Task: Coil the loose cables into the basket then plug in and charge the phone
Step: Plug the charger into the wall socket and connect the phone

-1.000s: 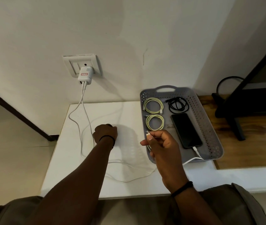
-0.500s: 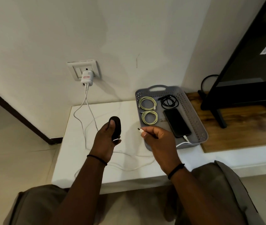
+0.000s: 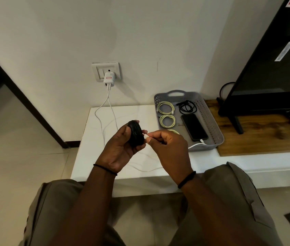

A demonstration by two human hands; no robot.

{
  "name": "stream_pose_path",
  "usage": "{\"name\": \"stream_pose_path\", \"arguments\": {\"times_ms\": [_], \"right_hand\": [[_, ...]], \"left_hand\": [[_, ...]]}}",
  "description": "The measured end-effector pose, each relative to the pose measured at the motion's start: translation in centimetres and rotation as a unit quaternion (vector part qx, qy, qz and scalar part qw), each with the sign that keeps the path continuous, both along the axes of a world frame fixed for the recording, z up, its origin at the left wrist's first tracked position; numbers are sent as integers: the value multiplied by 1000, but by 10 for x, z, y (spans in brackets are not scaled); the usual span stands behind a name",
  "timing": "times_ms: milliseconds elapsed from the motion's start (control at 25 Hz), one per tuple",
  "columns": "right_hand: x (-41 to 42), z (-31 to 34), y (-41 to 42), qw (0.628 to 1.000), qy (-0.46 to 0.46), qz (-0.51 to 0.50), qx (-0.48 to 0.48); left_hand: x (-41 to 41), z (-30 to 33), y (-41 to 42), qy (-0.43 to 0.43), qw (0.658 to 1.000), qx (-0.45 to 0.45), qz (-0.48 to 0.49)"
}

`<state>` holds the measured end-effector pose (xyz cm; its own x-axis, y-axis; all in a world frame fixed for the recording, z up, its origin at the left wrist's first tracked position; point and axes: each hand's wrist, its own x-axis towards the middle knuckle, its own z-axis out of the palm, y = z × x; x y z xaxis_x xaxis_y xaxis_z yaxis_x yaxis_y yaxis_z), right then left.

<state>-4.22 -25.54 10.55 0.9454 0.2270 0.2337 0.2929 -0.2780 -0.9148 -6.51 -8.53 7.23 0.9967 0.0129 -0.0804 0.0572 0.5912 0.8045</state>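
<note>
While a small black case was gripped in the left hand, a white connector was pinched by the right hand just beside it. The phone, already plugged in, lay in the grey basket on the white bench beside coiled cables.

Dim, warm indoor light; soft shadows on the wall; wide-angle bending toward the edges, darkest at 6 o'clock.
</note>
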Motion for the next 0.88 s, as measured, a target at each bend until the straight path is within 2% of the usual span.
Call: {"name": "stream_pose_path", "arguments": {"times_ms": [280, 600, 880], "right_hand": [[-3, 6, 1, 998, -47, -1, -33], [0, 9, -7, 993, -76, -2, -94], [2, 11, -9, 971, -123, -6, -206]], "left_hand": [[-8, 9, -3, -40, 998, 46, 0], [-5, 14, -9, -43, 993, 109, 2], [-4, 15, -8, -40, 976, 214, 8]]}}
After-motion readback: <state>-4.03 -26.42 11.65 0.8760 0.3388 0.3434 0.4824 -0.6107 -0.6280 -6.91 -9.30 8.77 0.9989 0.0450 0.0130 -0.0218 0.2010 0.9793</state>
